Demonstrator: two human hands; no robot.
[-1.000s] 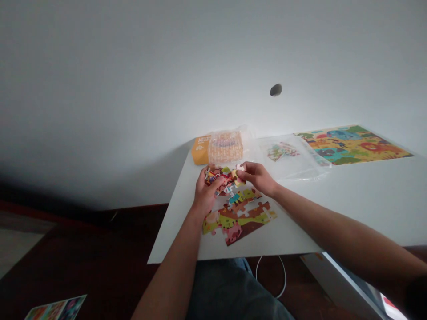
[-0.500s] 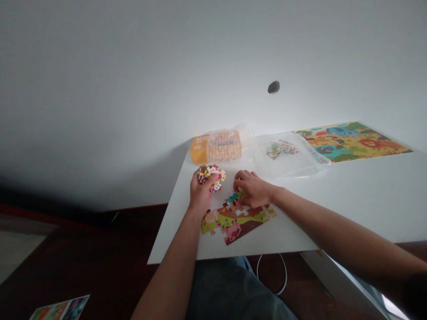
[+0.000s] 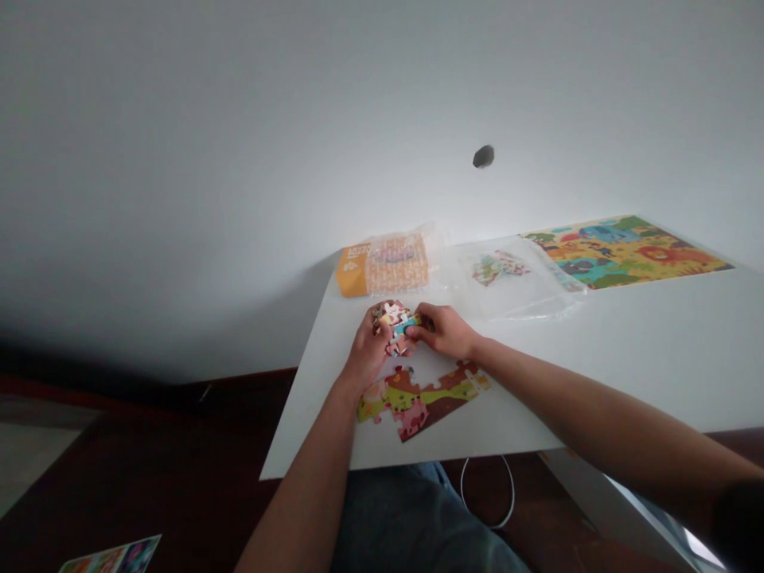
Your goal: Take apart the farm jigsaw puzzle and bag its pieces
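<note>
Your left hand cups a stack of puzzle pieces over the tabletop, thumb laid across, presumably so none slides out; the fingers of your right hand pinch a teal piece against it, probably for backing; the joined puzzle section lies picture-up by the near edge, toward the near left corner, likely for easy viewing
</note>
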